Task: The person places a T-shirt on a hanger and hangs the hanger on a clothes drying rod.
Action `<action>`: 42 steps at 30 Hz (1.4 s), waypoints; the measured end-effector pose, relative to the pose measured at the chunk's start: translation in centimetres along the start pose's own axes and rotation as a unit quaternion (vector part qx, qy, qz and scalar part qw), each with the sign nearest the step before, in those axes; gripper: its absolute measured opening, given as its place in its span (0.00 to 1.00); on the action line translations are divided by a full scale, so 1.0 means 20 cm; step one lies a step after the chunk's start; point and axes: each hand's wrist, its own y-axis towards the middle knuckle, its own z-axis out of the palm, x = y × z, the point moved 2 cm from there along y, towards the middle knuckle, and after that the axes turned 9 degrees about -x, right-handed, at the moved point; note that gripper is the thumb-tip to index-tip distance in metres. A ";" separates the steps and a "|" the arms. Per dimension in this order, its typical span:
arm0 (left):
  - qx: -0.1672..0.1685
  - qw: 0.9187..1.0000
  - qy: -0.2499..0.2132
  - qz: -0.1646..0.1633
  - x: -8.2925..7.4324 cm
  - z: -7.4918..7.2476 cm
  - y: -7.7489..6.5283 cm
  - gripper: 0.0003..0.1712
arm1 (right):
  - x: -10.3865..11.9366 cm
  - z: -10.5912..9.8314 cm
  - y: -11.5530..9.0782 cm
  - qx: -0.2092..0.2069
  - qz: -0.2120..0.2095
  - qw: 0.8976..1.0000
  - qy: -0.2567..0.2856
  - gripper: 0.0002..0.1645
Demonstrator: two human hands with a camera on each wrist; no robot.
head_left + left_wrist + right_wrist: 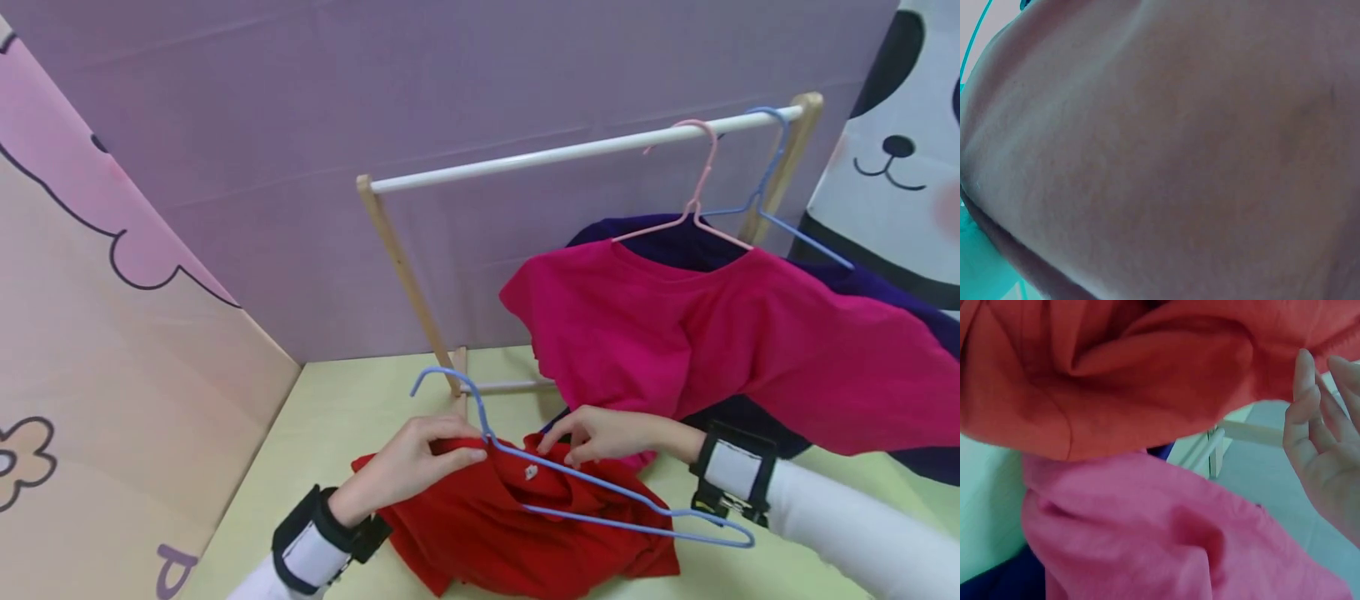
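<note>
A red short-sleeved shirt (525,533) with a small white neck label lies bunched in front of me. A blue hanger (600,481) lies across it, its hook up to the left. The hanger's left arm is hidden in the shirt, while the right end sticks out over it. My left hand (420,462) grips the shirt's shoulder beside the hanger's neck, thumb on top. My right hand (600,433) is at the far side of the collar, fingers loosely bent and fingertips apart at the red cloth. Skin fills most of the left wrist view.
Behind stands a garment rack with a white rail (555,156) and wooden posts. On its right half hang a pink shirt (637,333) on a pink hanger (697,183) and a dark blue shirt (607,229) on another blue hanger (772,167). The pink shirt hangs close to my right forearm.
</note>
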 end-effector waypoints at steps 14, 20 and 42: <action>-0.033 0.999 -0.004 -0.015 0.04 -0.02 -0.04 0.14 | -0.12 0.09 -0.08 -0.066 -0.129 0.964 -0.223 0.12; -0.043 0.999 0.006 -0.008 0.06 -0.03 -0.04 0.13 | -0.12 0.16 -0.13 -0.098 -0.191 0.924 -0.316 0.07; -0.102 0.992 0.056 -0.047 0.18 -0.13 -0.08 0.17 | -0.08 0.07 -0.38 -0.241 -0.258 0.834 -0.425 0.18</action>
